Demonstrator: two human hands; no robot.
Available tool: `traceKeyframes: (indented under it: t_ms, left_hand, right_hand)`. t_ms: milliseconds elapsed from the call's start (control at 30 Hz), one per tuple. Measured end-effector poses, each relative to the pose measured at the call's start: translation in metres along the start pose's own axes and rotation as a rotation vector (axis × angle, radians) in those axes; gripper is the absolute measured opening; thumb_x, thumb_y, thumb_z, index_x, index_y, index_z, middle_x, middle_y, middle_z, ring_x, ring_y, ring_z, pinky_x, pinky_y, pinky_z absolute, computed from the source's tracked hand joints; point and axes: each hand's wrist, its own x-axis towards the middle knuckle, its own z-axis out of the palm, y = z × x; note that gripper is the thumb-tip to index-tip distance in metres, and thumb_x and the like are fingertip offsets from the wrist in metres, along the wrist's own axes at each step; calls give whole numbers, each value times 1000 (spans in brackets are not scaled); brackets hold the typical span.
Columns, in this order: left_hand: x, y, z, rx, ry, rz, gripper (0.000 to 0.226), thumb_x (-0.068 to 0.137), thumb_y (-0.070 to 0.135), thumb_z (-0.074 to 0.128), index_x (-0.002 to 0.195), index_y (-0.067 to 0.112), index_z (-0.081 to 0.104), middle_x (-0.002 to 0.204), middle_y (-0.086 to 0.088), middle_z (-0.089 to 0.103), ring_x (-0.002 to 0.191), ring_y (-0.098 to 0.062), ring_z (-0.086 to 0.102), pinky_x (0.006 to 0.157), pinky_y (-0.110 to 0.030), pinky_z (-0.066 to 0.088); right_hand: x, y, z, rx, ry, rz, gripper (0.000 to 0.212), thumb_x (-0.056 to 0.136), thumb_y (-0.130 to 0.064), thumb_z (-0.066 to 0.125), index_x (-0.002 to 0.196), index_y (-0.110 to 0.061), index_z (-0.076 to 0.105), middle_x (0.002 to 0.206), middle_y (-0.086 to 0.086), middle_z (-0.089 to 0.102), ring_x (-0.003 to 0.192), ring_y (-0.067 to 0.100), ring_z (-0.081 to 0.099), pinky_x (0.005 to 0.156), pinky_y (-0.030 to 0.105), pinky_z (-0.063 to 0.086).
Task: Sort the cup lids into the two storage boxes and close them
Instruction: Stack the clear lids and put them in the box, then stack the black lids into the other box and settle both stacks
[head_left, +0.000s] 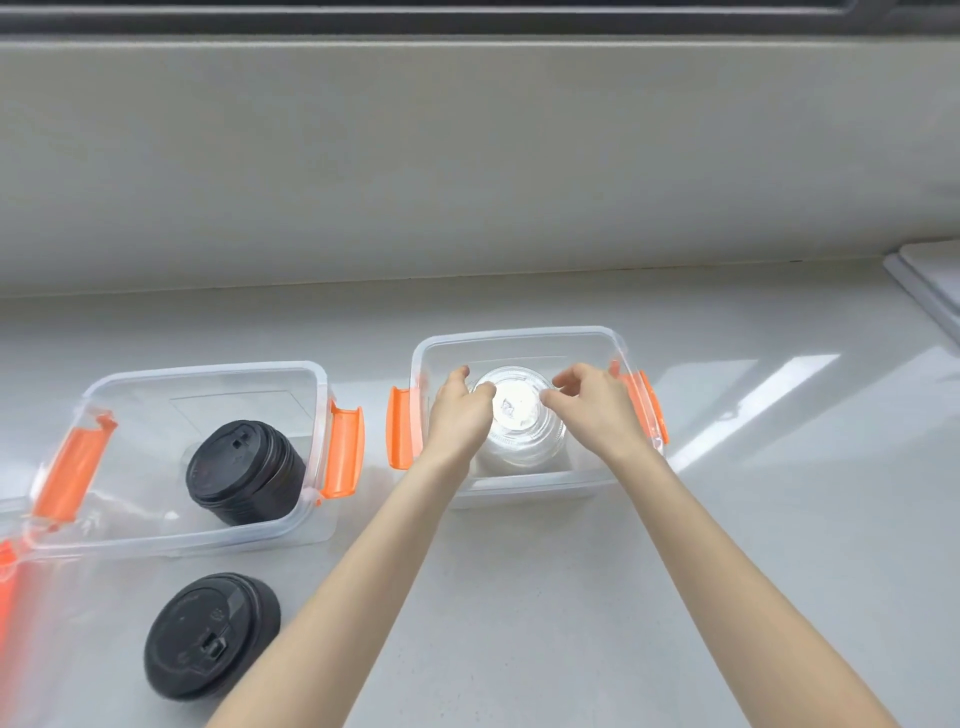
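Two clear storage boxes with orange latches stand open on the pale grey worktop (519, 597). Both hands reach into the right box (519, 338), which holds a stack of clear cup lids (522, 415). The left hand (460, 410) grips the stack's left edge, fingers curled against the rim. The right hand (592, 402) closes its fingertips on the right edge of the top lid, so the stack sits clamped between the two hands.

The left box (208, 371) stands beside it, well apart from the hands, and holds a stack of black cup lids (247, 470) near its front right corner. One more black lid (210, 636) lies flat on the worktop in front of that box, outside it. The latches on both boxes hang open. At the far right edge, part of a pale flat lid or tray (930, 291) lies on the worktop.
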Motion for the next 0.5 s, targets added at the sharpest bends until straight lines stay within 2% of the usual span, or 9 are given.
traceKeyframes:
  t_ms: [133,200,267,333,433,500]
  left_hand:
    - [-8,7,-4,-7,-7,14,54,90,22,39,142,19,24,153,-4,24,139,-20,26,108,-33,24]
    - [-13,12,-8,-15,-17,30,54,90,23,39,142,20,25,153,-4,25,140,-19,24,107,-31,24]
    - [-22,18,-14,-30,-23,66,53,90,24,40,141,21,27,151,-4,29,138,-19,28,100,-27,25]
    - [-33,25,-26,-61,-36,117,50,90,25,42,139,20,32,148,-4,34,135,-19,33,100,-25,26]
    - [-55,34,-57,-137,-51,187,41,90,25,43,131,18,43,138,-2,47,127,-16,42,108,-33,34]
    - [-72,34,-83,-192,-50,211,33,90,22,45,123,18,51,123,0,54,118,-15,51,99,-31,41]
  right_hand:
    - [-6,-6,-10,-4,6,-6,34,83,-25,56,111,-7,58,102,11,66,112,23,54,99,30,37]
    - [-11,-14,-17,-40,37,-31,35,82,-27,54,112,-10,58,108,7,65,105,22,56,84,31,43]
    - [-19,-26,-23,-63,68,-83,35,83,-29,53,113,-12,57,114,3,64,104,20,56,75,27,39]
    - [-30,-44,-26,-31,96,-164,32,84,-28,53,112,-13,58,112,2,64,101,19,57,76,28,40]
    - [-52,-76,-23,62,103,-310,25,85,-26,55,106,-14,61,102,2,66,93,17,59,80,29,45]
    - [-70,-96,-15,115,91,-390,22,85,-24,56,103,-14,62,96,0,67,89,15,60,77,23,45]
